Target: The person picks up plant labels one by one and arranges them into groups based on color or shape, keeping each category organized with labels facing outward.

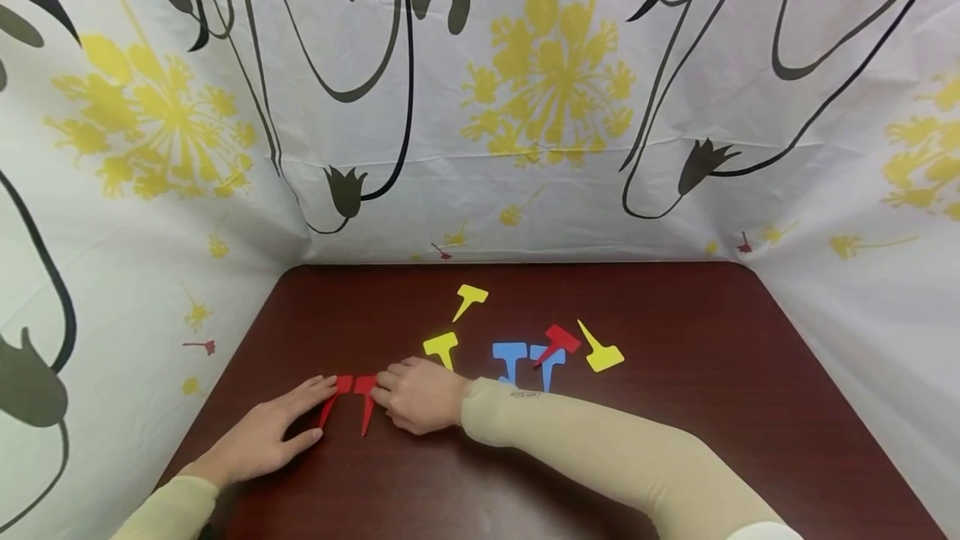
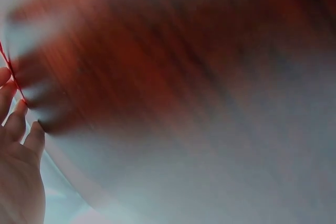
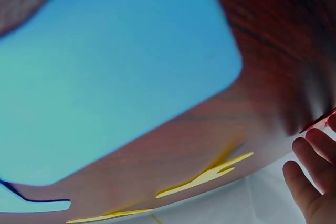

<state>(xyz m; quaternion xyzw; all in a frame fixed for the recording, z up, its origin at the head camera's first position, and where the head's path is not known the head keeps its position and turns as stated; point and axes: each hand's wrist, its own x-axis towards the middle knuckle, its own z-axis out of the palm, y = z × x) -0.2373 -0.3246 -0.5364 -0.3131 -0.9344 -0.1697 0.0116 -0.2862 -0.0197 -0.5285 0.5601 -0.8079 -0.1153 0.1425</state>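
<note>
Two red T-shaped plant labels lie side by side at the table's left, stems toward the near edge. Fingertips of my left hand point(image 1: 258, 440) rest on the head of the left red label point(image 1: 343, 385), the thumb spread apart near its stem. My right hand point(image 1: 422, 396) touches the right end of the other red label point(image 1: 366, 386) with its fingertips. In the left wrist view, straight fingers of the left hand point(image 2: 21, 177) meet a thin red edge. The right wrist view has the right hand point(image 3: 315, 171) with extended fingers at a red sliver, partly cut off.
Beyond the right hand lie yellow labels point(image 1: 441, 346) and blue labels point(image 1: 510, 352), one blue mostly hidden by the forearm. Another red label point(image 1: 562, 338) overlaps a blue one point(image 1: 553, 361). A patterned cloth point(image 1: 480, 215) walls in the dark table point(image 1: 675, 307).
</note>
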